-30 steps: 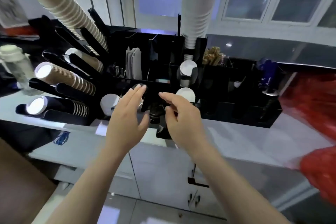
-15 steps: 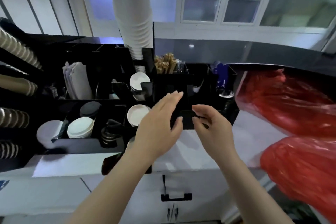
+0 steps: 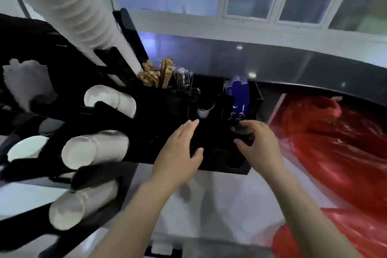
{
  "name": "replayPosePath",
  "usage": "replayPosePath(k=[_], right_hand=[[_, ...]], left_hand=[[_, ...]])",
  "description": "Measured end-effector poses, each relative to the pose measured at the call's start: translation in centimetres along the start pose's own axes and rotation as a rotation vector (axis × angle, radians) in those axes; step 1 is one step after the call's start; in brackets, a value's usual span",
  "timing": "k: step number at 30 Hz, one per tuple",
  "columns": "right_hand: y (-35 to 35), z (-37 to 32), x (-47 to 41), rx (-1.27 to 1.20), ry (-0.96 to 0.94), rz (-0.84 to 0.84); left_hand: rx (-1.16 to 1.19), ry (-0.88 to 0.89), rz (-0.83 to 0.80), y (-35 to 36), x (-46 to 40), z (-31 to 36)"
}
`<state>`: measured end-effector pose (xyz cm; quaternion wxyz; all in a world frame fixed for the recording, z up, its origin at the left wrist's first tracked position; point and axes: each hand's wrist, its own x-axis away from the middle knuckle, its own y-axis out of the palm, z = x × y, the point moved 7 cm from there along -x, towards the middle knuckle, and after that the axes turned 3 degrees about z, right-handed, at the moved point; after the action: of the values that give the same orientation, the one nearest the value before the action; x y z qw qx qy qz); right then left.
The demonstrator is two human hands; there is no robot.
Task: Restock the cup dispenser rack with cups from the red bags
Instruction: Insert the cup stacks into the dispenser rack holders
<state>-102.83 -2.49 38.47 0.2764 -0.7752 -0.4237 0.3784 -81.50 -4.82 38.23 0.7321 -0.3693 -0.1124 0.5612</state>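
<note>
The black cup dispenser rack (image 3: 98, 172) fills the left side, with white cup stacks lying in its slots (image 3: 94, 148) (image 3: 81, 205) and a tall white stack (image 3: 69, 6) rising at the upper left. Two red bags lie on the counter at the right, a large one (image 3: 335, 142) and a second one (image 3: 339, 239) nearer me. My left hand (image 3: 180, 148) is spread and empty over the black organiser's right end (image 3: 222, 163). My right hand (image 3: 259, 144) hovers beside it, fingers curved and apart, close to a small dark object (image 3: 244, 133) and just left of the large bag.
The organiser holds wooden stirrers (image 3: 157, 75), blue packets (image 3: 238, 94), a small white cup (image 3: 204, 111) and napkins (image 3: 23, 81). The pale counter (image 3: 226, 205) runs below, under a dark raised ledge (image 3: 272, 63) and windows.
The view has swung right along the rack and closer in. Both hands have shifted right, from the rack's middle to the organiser's right end near the red bags. Both stay empty.
</note>
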Motion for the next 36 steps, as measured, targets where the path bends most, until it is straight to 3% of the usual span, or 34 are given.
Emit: replayPosePath(k=[5, 14, 20, 28, 36], right_hand=[[2.3, 2.3, -3.2, 0.109, 0.022, -0.155], [4.7, 2.9, -4.4, 0.223, 0.027, -0.178], [3.0, 2.7, -4.6, 0.062, 0.044, -0.094], [0.0, -0.4, -3.9, -0.077, -0.096, 0.045], [4.8, -4.6, -2.3, -0.159, -0.19, -0.161]], left_hand=[[0.004, -0.15, -0.003, 2.5, -1.4, -2.3], [0.031, -0.201, 0.003, 3.8, -3.7, -4.8], [0.046, -0.218, 0.006, 3.2, -4.3, -6.4], [0.081, -0.215, 0.005, 3.5, -5.1, -7.2], [0.004, -0.215, -0.002, 3.0, -4.7, -8.5]])
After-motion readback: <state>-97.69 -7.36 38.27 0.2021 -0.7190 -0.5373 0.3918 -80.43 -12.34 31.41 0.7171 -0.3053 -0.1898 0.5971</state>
